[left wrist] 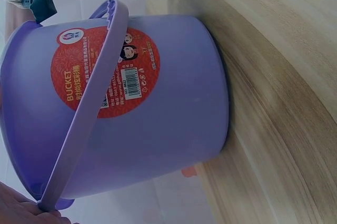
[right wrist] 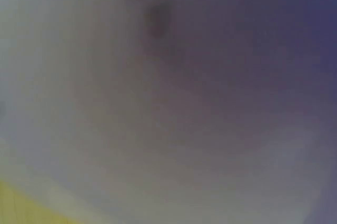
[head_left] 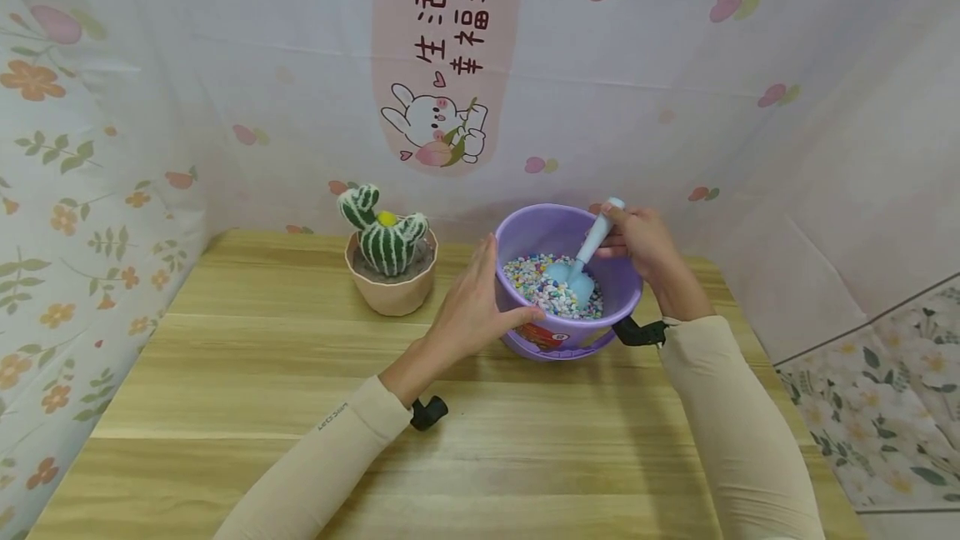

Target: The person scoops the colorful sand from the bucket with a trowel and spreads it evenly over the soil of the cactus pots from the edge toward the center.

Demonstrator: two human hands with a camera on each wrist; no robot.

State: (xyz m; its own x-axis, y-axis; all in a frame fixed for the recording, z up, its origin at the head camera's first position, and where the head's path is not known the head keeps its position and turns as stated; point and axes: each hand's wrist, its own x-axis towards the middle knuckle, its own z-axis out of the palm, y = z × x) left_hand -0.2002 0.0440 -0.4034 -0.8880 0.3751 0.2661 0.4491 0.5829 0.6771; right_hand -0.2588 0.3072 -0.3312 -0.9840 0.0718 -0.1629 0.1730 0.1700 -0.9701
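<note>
A purple bucket (head_left: pixel 622 294) stands upright at the back right of the table, part filled with small multicoloured pebbles (head_left: pixel 536 273). By its handle, my right hand (head_left: pixel 641 244) grips a light blue toy shovel (head_left: pixel 600 232), whose blade lies among the pebbles inside the bucket. Against the bucket's left side rests my left hand (head_left: pixel 472 307), fingers straight along the rim and thumb stretched over the front rim. The left wrist view shows the bucket's outer wall with a red label (left wrist: pixel 142 56) and its hanging carry handle (left wrist: pixel 87 98). Blur fills the right wrist view.
Left of the bucket, a knitted cactus (head_left: pixel 386 248) sits in a peach pot (head_left: pixel 393 294). The wooden table (head_left: pixel 480 465) ends at a patterned cloth backdrop (head_left: pixel 600 107). Black wrist mounts, one (head_left: pixel 429 413) at the left wrist and another (head_left: pixel 637 332) beside the bucket's rim, stick out.
</note>
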